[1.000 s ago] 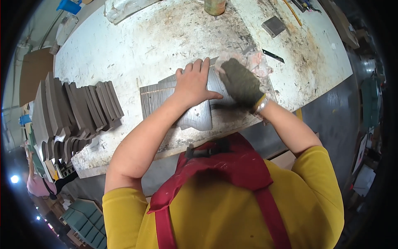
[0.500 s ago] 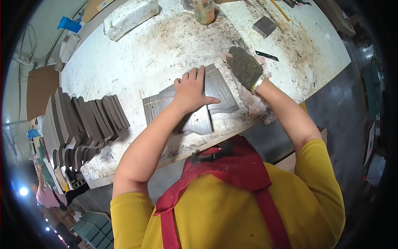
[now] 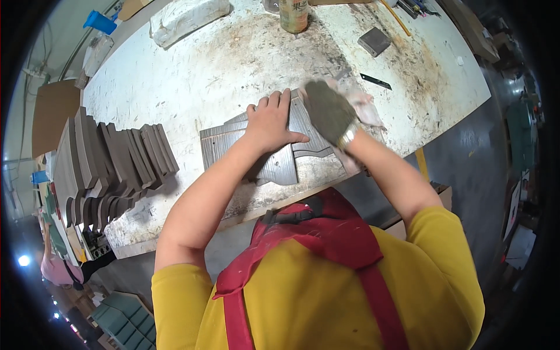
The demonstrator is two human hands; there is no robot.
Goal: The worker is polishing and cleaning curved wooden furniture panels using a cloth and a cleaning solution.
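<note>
Two grey wood-grained pieces with wavy near edges lie side by side on the white worktable (image 3: 204,81). On the left piece (image 3: 279,166) my bare left hand (image 3: 269,123) rests flat, its fingers pointing away and its thumb reaching toward the right piece (image 3: 300,123). My right hand (image 3: 328,114) wears a dark glove and is smeared by motion over the right piece's far right side. A pinkish-white rag (image 3: 366,109) shows bunched under and beside the glove, its far end trailing to the table's near edge.
At the left stands a row of similar grey pieces (image 3: 116,166). A black blade-like strip (image 3: 375,81), a dark square block (image 3: 374,41), a can (image 3: 293,16) and a white wrapped bundle (image 3: 186,20) lie farther off. Another person (image 3: 58,265) is at the far left.
My gloved right hand has moved left with the rag, from the bare table onto the right piece. My left hand keeps its place on the left piece.
</note>
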